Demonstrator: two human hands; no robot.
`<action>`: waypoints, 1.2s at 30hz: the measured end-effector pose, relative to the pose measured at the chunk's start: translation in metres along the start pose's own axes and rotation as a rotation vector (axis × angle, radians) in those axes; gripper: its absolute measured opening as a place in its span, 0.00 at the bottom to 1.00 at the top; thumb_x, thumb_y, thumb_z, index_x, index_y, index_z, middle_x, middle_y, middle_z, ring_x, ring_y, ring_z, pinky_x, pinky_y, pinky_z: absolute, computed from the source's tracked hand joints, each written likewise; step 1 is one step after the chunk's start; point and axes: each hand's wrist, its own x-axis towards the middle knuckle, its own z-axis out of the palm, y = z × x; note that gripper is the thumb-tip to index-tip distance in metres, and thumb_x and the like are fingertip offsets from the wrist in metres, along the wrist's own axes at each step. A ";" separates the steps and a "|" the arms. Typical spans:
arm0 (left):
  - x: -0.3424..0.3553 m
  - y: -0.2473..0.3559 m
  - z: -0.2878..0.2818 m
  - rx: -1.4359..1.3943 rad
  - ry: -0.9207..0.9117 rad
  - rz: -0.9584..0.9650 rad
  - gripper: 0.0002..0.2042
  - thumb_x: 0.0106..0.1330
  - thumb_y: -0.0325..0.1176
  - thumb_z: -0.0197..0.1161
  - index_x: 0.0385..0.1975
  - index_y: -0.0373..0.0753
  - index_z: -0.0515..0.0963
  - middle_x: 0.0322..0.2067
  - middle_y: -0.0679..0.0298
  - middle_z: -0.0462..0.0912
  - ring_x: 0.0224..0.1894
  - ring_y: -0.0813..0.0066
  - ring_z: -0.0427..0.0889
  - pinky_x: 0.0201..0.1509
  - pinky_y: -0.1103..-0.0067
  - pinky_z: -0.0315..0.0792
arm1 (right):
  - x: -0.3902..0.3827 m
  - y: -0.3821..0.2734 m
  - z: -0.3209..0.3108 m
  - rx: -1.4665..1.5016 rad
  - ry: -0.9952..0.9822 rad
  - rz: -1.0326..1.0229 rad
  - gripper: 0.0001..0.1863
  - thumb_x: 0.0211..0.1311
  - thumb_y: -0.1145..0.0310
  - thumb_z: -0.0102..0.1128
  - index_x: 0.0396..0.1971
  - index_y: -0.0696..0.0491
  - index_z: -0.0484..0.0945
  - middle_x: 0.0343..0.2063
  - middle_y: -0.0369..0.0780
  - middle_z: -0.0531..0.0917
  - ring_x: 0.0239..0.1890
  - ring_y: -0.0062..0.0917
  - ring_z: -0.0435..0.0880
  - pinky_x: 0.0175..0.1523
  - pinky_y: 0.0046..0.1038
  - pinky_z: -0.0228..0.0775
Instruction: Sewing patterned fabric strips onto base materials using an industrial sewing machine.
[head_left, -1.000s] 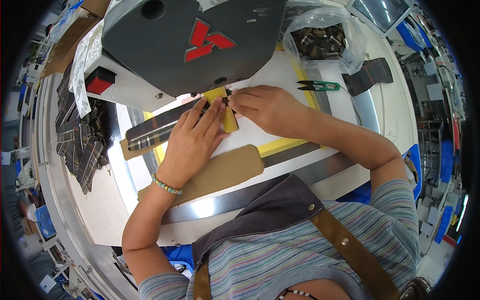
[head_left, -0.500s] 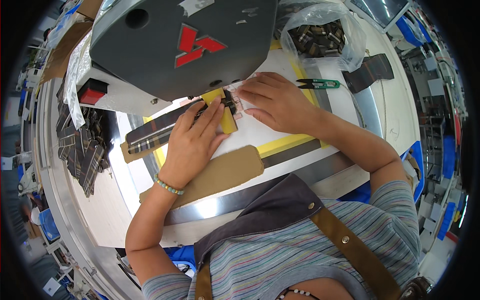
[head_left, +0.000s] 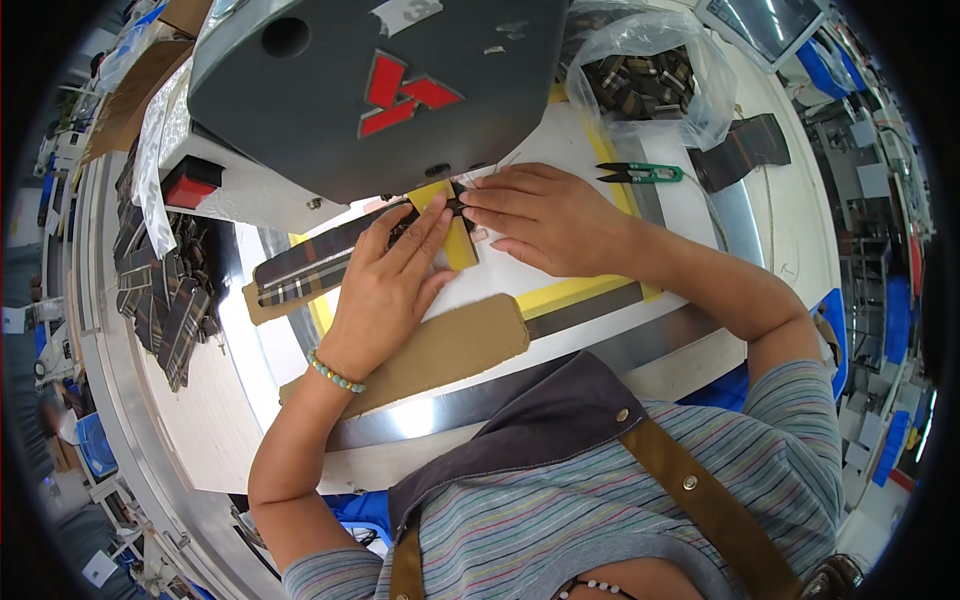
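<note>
Fingers [head_left: 500, 201], right hand [head_left: 568, 225] — closer now, beside yellow strip [head_left: 460, 248]

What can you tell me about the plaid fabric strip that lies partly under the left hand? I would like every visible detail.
The plaid fabric strip is long, narrow and dark, with pale and tan lines and a whitish stripe along its length; it looks like woven cloth. It lies flat at a slant, running up to the right toward the grey machine head. A brown sheet shows beneath its left end. The left hand covers part of it; near the yellow strip, its right end is hard to make out.
</note>
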 end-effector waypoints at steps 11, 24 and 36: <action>0.001 0.001 -0.002 0.006 -0.018 -0.026 0.34 0.61 0.36 0.78 0.69 0.36 0.79 0.74 0.59 0.77 0.70 0.49 0.75 0.73 0.60 0.73 | 0.002 -0.001 0.001 -0.003 0.030 0.002 0.26 0.62 0.64 0.75 0.59 0.58 0.84 0.61 0.40 0.86 0.66 0.34 0.82 0.71 0.41 0.75; 0.000 0.001 0.001 0.080 0.027 0.040 0.30 0.65 0.41 0.76 0.65 0.32 0.80 0.71 0.57 0.79 0.67 0.52 0.79 0.68 0.63 0.77 | -0.002 0.000 -0.007 0.027 0.104 0.098 0.28 0.62 0.63 0.75 0.60 0.58 0.83 0.62 0.41 0.83 0.62 0.39 0.82 0.69 0.43 0.75; 0.020 -0.013 0.005 0.188 -0.040 0.032 0.33 0.66 0.41 0.73 0.70 0.34 0.77 0.70 0.57 0.79 0.66 0.55 0.79 0.70 0.64 0.75 | 0.005 0.020 -0.004 -0.166 0.089 0.121 0.27 0.64 0.58 0.73 0.56 0.61 0.82 0.61 0.44 0.80 0.63 0.41 0.80 0.69 0.42 0.73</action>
